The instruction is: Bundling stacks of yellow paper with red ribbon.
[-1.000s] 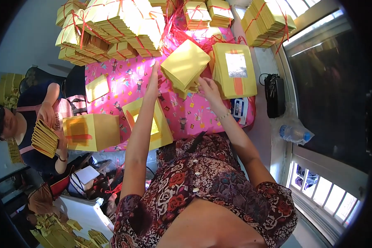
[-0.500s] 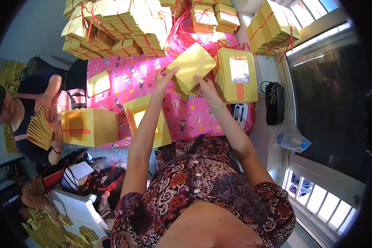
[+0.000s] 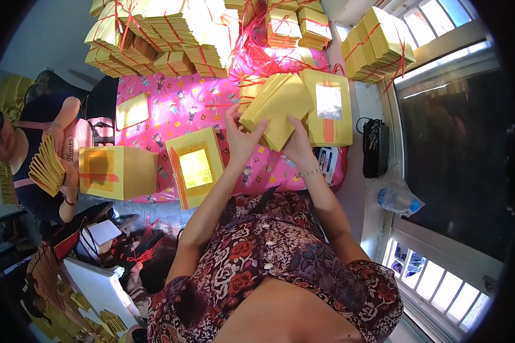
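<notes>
Stack of yellow paper (image 3: 285, 103) | held above pink-covered table (image 3: 174, 123), toward right edge | pinched between thumbs and partly hidden fingers of left hand (image 3: 243, 137) and right hand (image 3: 298, 146) | layers presumably thus kept from sliding

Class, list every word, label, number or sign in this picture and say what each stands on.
Pink checked apron, at left: dark lettering, not copied here.
White-and-blue packet: print too small to read.
Bottle: blue label, too blurred to read.
Pink tablecloth: tiny marks, too small to read.
Yellow paper stack held by the left hand and right hand: no lettering visible.
</notes>
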A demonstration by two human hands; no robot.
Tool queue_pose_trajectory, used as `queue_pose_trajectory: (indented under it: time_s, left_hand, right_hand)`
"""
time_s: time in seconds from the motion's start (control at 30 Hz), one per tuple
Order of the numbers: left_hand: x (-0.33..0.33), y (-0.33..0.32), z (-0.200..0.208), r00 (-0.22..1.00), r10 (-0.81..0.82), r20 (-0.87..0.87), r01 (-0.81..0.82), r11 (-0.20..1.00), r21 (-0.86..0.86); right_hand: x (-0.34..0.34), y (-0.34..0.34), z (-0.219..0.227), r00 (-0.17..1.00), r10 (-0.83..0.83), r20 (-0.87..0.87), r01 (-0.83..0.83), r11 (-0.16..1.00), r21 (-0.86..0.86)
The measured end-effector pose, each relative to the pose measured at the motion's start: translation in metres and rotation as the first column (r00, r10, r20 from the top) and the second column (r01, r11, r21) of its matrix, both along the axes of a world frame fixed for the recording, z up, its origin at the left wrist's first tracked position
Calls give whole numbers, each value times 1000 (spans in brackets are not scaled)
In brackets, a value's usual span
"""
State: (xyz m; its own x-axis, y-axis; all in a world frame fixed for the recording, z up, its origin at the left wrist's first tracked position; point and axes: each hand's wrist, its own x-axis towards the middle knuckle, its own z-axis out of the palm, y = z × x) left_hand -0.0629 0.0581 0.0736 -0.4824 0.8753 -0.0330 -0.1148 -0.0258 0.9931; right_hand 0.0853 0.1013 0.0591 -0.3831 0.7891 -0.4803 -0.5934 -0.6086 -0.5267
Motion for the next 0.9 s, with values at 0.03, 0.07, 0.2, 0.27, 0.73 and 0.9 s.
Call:
queue_pose_trajectory:
  time_s: [0.03, 0.07, 0.2, 0.27, 0.73, 0.9]
  left_hand:
    - [6, -9, 2, 1000, -2, 4, 2, 1000, -3]
    - [11, -17, 4, 1000, 9, 9, -9, 1000, -12]
    - [23, -42, 14, 1000, 8, -8, -9, 994, -107]
    - [28, -50, 16, 989, 10, -149, -22, 996, -84]
    - [12, -65, 25, 719, -112, 686, 172, 985, -20]
    - [13, -69, 32, 754, -125, 645, 192, 981, -34]
  right_hand:
    - [4, -4, -3, 998, 23, -59, -23, 1000, 1]
    - [6, -9, -5, 992, 49, -120, -49, 999, 4]
    - [14, -29, -18, 997, 32, -72, -30, 999, 36]
    - [16, -37, -26, 991, 34, -130, -37, 999, -16]
    - [25, -58, -21, 852, 49, -521, -126, 986, -112]
    - [27, -66, -29, 827, 7, -562, -105, 984, -141]
